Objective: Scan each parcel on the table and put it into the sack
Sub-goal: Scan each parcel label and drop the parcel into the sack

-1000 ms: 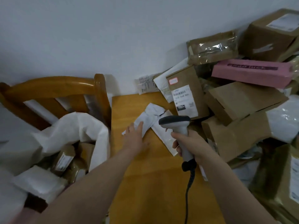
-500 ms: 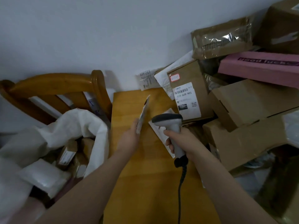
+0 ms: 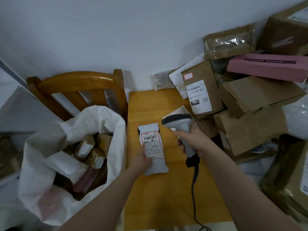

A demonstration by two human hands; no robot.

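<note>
My left hand [image 3: 141, 160] holds a small white mailer parcel [image 3: 154, 161] over the wooden table [image 3: 166, 197], label side up, thumb on the label's left edge. The red-framed label with its barcode [image 3: 149, 137] faces the camera. My right hand [image 3: 194, 140] grips the handle of a grey barcode scanner [image 3: 177, 120], whose head sits just right of the parcel's top and points left. A black cable [image 3: 194, 189] hangs from the scanner. The white sack [image 3: 50, 189] stands open at the left with several parcels inside.
A wooden chair [image 3: 80, 84] stands behind the sack against the wall. A heap of cardboard boxes [image 3: 250, 127], a labelled box [image 3: 200, 90], a pink box [image 3: 270, 65] and plastic mailers fill the table's right side. Another white mailer [image 3: 182, 110] lies behind the scanner.
My left hand picked the white mailer up off the table, turned it over and brought it nearer, so its label now faces up. The scanner hand shifted slightly.
</note>
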